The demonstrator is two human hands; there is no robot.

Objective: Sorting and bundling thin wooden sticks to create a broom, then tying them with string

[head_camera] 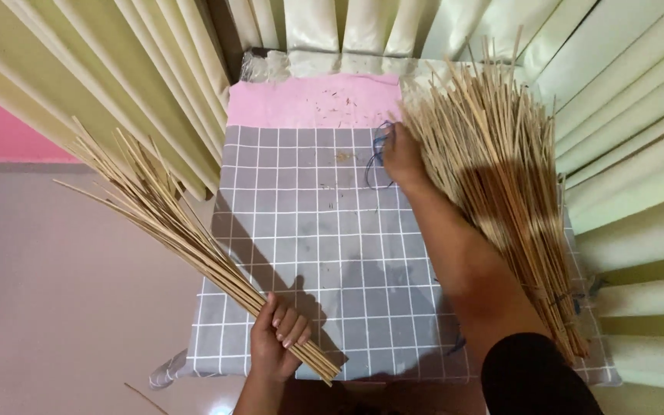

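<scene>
My left hand grips a small bundle of thin straw-coloured sticks near its lower end; the sticks fan out up and to the left, off the table edge. My right hand reaches to the far side of the table and touches a dark blue thread next to a large heap of the same sticks. That heap lies along the table's right side, bound near its lower end. My right forearm crosses the table in front of the heap.
A small table carries a grey checked cloth with a pink cloth at the far end. Pale cream curtains hang around the back and both sides. The floor at the left is beige; a loose stick lies near the bottom edge.
</scene>
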